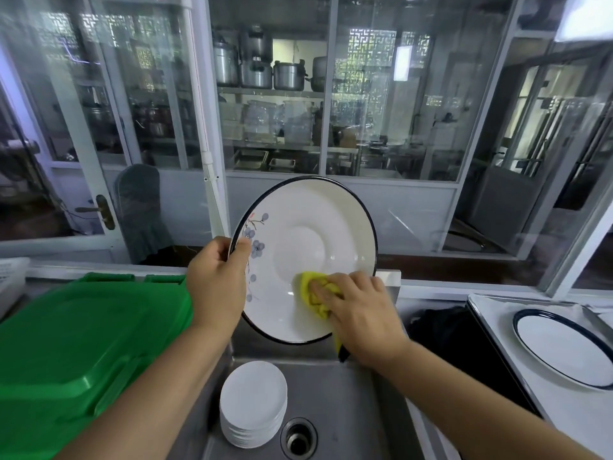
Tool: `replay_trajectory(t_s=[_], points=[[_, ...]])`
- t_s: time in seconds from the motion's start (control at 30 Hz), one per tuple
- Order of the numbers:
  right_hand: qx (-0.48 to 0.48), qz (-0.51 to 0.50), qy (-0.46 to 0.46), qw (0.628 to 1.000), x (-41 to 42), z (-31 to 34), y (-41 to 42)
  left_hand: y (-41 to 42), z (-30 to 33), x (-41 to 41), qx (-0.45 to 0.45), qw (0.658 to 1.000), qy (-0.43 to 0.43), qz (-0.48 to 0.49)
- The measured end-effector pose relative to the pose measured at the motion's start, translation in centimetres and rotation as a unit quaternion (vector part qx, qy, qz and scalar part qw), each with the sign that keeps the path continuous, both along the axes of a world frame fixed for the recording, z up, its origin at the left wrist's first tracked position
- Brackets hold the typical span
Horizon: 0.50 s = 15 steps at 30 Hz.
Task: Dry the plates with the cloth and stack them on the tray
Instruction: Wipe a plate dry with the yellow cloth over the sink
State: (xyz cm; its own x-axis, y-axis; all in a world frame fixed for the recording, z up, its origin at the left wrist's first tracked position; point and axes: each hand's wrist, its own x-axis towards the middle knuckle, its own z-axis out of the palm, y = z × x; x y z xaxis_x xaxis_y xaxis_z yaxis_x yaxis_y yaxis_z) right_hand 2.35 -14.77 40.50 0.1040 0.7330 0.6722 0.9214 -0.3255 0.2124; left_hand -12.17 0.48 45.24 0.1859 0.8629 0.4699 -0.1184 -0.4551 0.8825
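Note:
A large white plate [308, 240] with a dark rim and blue flower print is held upright over the sink. My left hand [217, 277] grips its left rim, thumb on the face. My right hand [360, 313] presses a bunched yellow cloth [313, 293] against the plate's lower face, fingers curled over the cloth. On the right, a metal tray [491, 313] carries one white dark-rimmed plate [564, 346] lying flat. A stack of several small white plates [253, 401] sits in the steel sink [358, 410] below.
A green plastic bin lid [83, 336] fills the left side, close to my left forearm. A dark cloth or bag [441, 330] lies between sink and tray. The sink drain [298, 438] is beside the small plates. Glass partitions stand behind the counter.

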Motion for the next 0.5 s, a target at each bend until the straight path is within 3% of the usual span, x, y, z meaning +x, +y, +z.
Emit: replay_trajectory(t_s=[0.3, 0.5], points=[[0.055, -0.031, -0.121, 0.991, 5.1, 6.8, 1.7, 0.0, 1.1, -0.5, 0.018, 0.989, 0.131, -0.069], [0.097, 0.118, -0.224, 0.963, 3.4, 9.5, 5.0, -0.3, 1.7, -0.1, 0.056, 0.978, 0.18, -0.093]])
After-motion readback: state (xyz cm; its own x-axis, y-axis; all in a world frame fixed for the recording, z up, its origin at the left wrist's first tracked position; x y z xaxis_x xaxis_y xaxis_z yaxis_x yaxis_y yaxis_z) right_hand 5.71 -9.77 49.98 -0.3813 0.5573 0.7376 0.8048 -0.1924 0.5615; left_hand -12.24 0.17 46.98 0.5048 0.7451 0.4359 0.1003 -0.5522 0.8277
